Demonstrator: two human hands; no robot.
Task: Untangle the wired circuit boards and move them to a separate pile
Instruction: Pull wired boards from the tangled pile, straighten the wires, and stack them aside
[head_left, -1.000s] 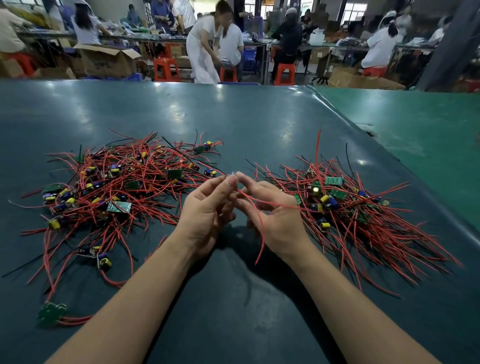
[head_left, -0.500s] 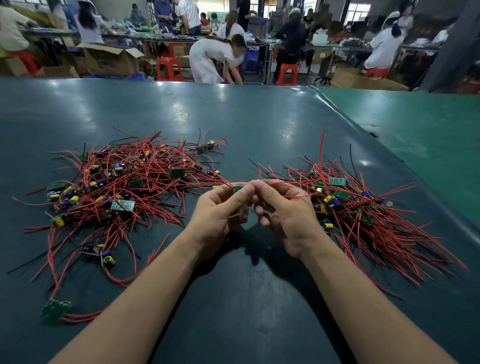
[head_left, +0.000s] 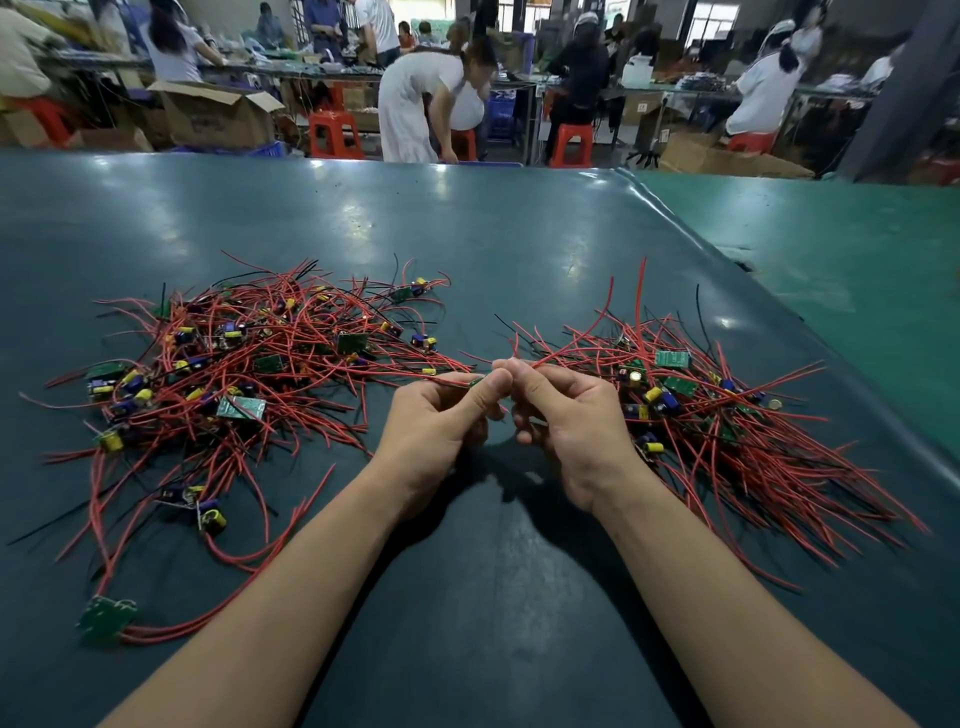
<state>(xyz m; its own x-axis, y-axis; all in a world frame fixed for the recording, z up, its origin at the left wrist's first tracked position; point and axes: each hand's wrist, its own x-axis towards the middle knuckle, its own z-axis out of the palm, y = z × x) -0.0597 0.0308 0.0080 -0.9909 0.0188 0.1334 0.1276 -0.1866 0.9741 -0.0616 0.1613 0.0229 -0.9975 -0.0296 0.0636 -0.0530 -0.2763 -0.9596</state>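
**A:** Left hand (head_left: 441, 421) is pinched shut, thumb over forefinger, on a small green circuit board (head_left: 476, 383), you can only see a corner of it. Right hand (head_left: 569, 415) is curled right next to it, fingertips (head_left: 506, 366) closed on the red wires (head_left: 566, 351) running off toward the right.

**B:** Are the two hands touching?

**A:** Looks like knuckles nearly meet, hard to tell from this angle tbh. Both hover over the dark teal table (head_left: 493, 571), in the gap between the piles.

**B:** And the piles?

**A:** Tangled pile (head_left: 244, 364) on the left, boards with yellow and purple parts mixed through red leads. Sorted pile (head_left: 727, 431) on the right, wires fanned out toward the near right. One stray green board (head_left: 106, 618) sits near the left edge, close to the person.
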